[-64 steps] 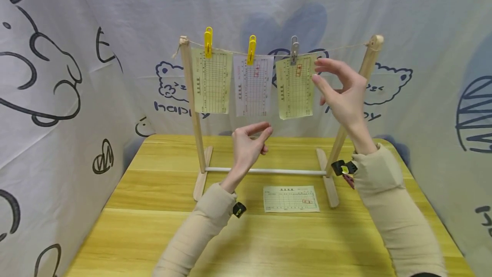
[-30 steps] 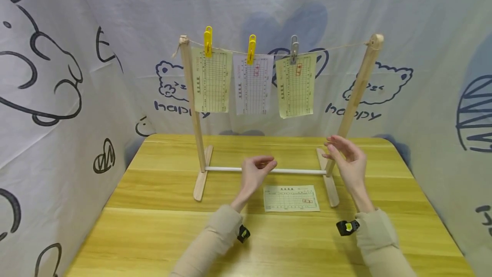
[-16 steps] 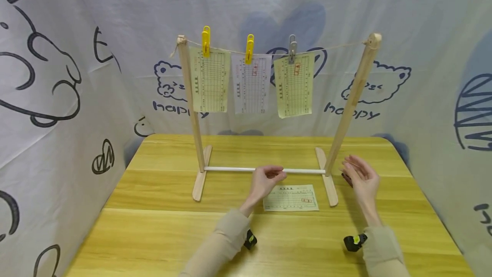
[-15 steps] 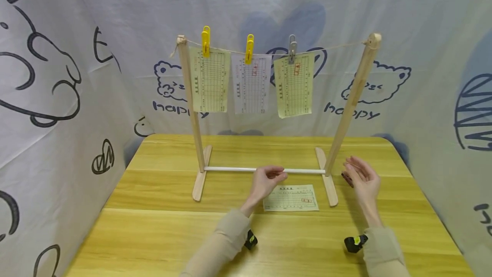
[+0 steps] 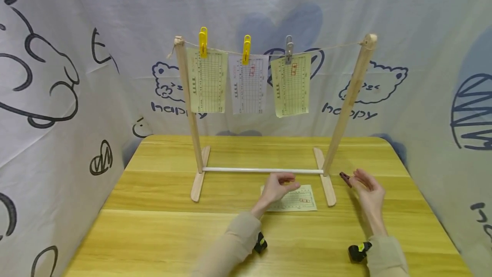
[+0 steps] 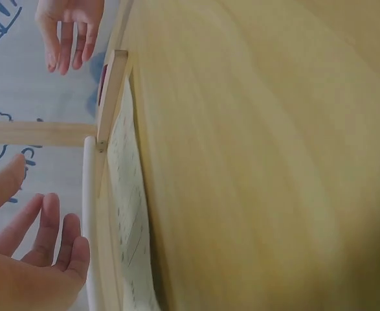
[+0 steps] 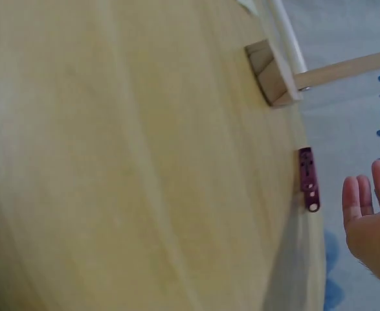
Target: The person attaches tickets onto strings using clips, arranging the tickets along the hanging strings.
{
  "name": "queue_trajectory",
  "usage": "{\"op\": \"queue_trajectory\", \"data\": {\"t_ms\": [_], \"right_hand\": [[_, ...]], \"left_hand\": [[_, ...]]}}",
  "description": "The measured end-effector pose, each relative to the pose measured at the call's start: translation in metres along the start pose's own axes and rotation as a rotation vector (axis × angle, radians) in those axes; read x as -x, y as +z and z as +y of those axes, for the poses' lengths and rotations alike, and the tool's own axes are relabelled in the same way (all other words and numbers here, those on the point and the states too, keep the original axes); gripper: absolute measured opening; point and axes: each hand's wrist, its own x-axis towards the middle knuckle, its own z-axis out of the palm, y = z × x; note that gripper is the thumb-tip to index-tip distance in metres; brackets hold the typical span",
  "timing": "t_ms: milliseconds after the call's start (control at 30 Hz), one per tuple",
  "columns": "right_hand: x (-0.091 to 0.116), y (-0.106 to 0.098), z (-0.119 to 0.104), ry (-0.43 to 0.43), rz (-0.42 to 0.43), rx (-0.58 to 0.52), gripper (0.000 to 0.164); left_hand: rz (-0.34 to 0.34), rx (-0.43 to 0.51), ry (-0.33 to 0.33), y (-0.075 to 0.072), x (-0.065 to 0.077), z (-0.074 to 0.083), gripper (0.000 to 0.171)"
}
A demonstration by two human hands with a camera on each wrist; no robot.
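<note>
My left hand (image 5: 278, 190) hovers over the slip of printed paper (image 5: 297, 200) on the table, covering its upper left part. In the left wrist view its fingers are loosely bent, with nothing between them and a gap above the paper (image 6: 130, 207). Just right of the stand, my right hand (image 5: 370, 191) is beside a dark red clothespin (image 5: 344, 178) that lies on the table. The right wrist view shows the clothespin (image 7: 309, 180) apart from the relaxed fingers, and that hand holds nothing.
A wooden stand with a right post (image 5: 347, 110) and a white bottom rod (image 5: 246, 169) carries a string. Two yellow clothespins (image 5: 203, 42) and a grey clothespin (image 5: 289, 49) hold three printed slips (image 5: 249, 86) on it. A patterned curtain surrounds the table.
Both hands have come down from near the hanging slips. The left has moved right, over the paper on the table; the right has lowered beside the dark red clothespin.
</note>
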Motion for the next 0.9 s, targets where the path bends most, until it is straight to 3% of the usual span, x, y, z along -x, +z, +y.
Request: {"op": "queue_trajectory", "data": {"t_ms": [300, 500, 633, 900], "right_hand": [[-0.007, -0.002, 0.013, 0.127, -0.019, 0.159, 0.045], [-0.011, -0.005, 0.017, 0.176, -0.058, 0.315, 0.050], [-0.013, -0.005, 0.020, 0.191, -0.086, 0.350, 0.052], [-0.015, -0.007, 0.024, 0.210, -0.063, 0.404, 0.052]], "left_hand": [[-0.035, -0.043, -0.069, 0.011, -0.004, -0.007, 0.038], [-0.067, -0.076, -0.071, 0.014, -0.006, -0.008, 0.030], [-0.069, -0.080, -0.074, 0.015, -0.008, -0.010, 0.027], [-0.042, -0.051, -0.102, 0.015, -0.011, -0.020, 0.026]]}}
